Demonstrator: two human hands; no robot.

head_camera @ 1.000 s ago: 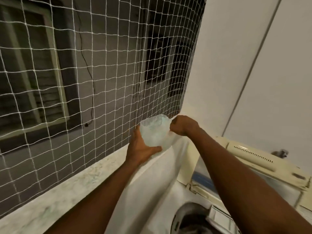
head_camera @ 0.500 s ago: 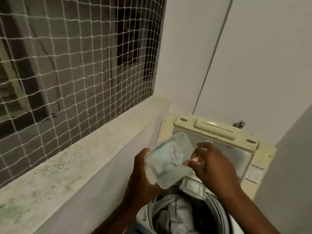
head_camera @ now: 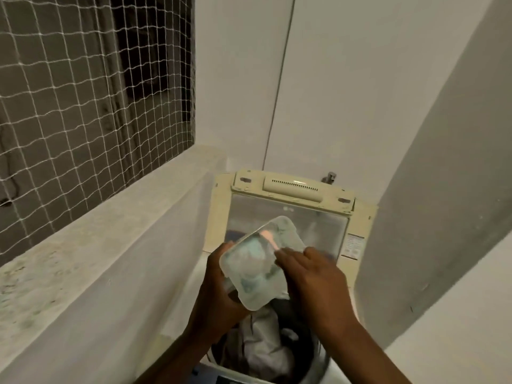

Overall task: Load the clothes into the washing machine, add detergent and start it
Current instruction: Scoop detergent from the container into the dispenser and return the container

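Fingers [head_camera: 221, 273] of left hand [head_camera: 219, 297] gripping translucent tub [head_camera: 257, 267], long axis tilted up-right; right hand [head_camera: 313, 275] fingertips apparently inside, blurred

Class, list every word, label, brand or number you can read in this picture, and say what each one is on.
Nothing can be read.
Sticker on the washing machine: print too small.
Pale mark on the raised lid: perhaps a logo, blurred.
Plastic container: no legible text.

Tub [head_camera: 257, 275] of cloudy translucent plastic, smooth; washer lid [head_camera: 293, 187] yellowed plastic with a glossy clear pane; clothes [head_camera: 263, 342] soft creased cloth; ledge [head_camera: 83, 236] rough speckled stone; net [head_camera: 83, 92] white knotted cord; wall [head_camera: 346, 92] matt paint.
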